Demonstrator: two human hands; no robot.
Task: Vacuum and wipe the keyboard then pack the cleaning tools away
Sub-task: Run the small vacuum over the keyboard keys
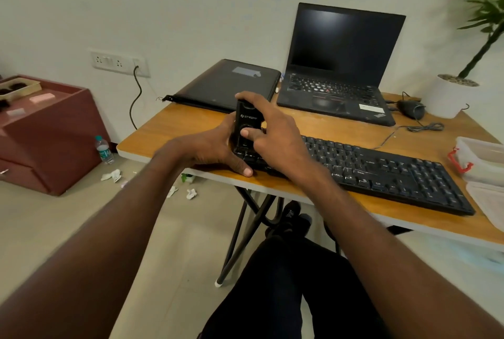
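A black keyboard [381,172] lies across the wooden table [174,131]. A small black handheld vacuum [246,123] stands upright on the keyboard's left end. My left hand [215,147] grips the vacuum's lower body from the left, with the thumb down at the table's front edge. My right hand [270,126] wraps over the vacuum from the right, its fingers over the top and its thumb pressing the round button on the front. The keyboard's left keys are hidden under my hands.
An open laptop [341,66] and a closed black laptop sleeve [229,85] lie at the back. A mouse [410,109] and a potted plant [450,93] stand far right, a clear plastic box [480,158] at the right edge. Crumpled tissues [111,175], a bottle [104,150] and a red cabinet [49,131] are on the floor.
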